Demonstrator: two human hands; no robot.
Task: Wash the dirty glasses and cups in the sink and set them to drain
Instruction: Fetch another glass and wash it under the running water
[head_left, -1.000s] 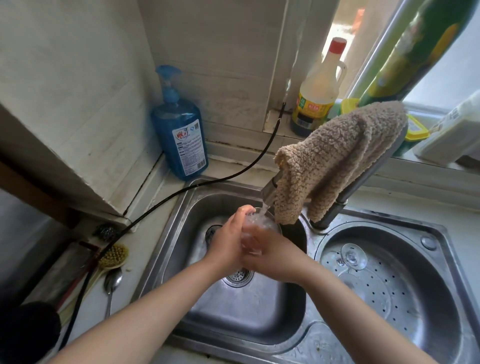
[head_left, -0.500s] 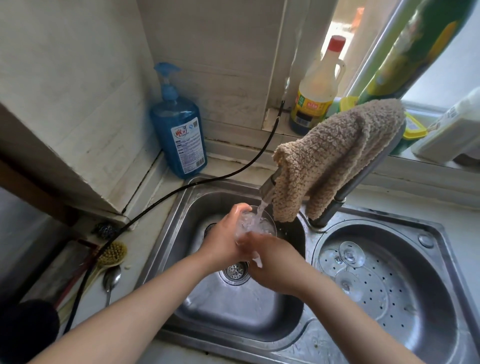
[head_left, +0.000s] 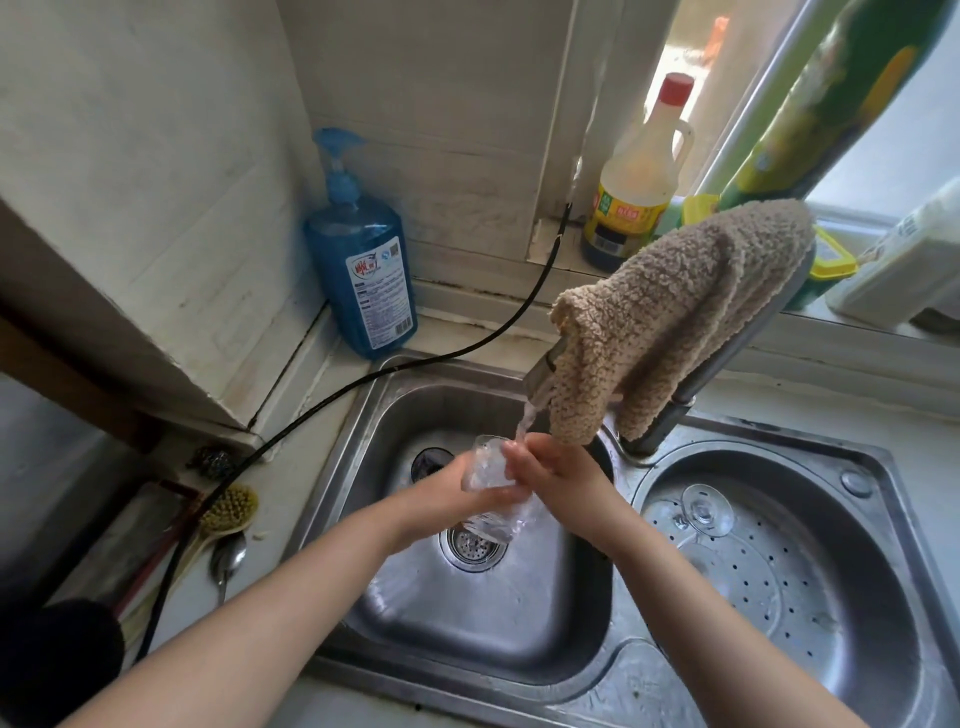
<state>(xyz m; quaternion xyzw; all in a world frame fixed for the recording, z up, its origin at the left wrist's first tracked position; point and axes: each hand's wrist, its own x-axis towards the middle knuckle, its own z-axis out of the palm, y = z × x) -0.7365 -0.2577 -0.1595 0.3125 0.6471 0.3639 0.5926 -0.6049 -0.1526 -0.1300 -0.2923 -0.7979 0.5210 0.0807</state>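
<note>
At the centre of the frame a clear drinking glass (head_left: 488, 483) was held tilted over the left sink basin (head_left: 467, 613), its rim up toward the tap spout (head_left: 540, 370) and its base down near the drain strainer (head_left: 471, 543). The left hand (head_left: 441, 499) gripped it from the left, fingers curled round its side, while the right hand (head_left: 558, 475) closed on it from the right, its fingers at the rim under the stream of water (head_left: 523, 425). A beige towel (head_left: 670, 312) hung over the tap. Right of centre, in the perforated right basin (head_left: 810, 571), an upturned stemmed glass (head_left: 707, 510) lay. At upper left of the basin stood a blue pump bottle (head_left: 361, 260); on the sill above, a red-capped bottle (head_left: 636, 176). At lower left a brush (head_left: 228, 512) and spoon (head_left: 227, 558) lay beside a black cable (head_left: 311, 410).
</note>
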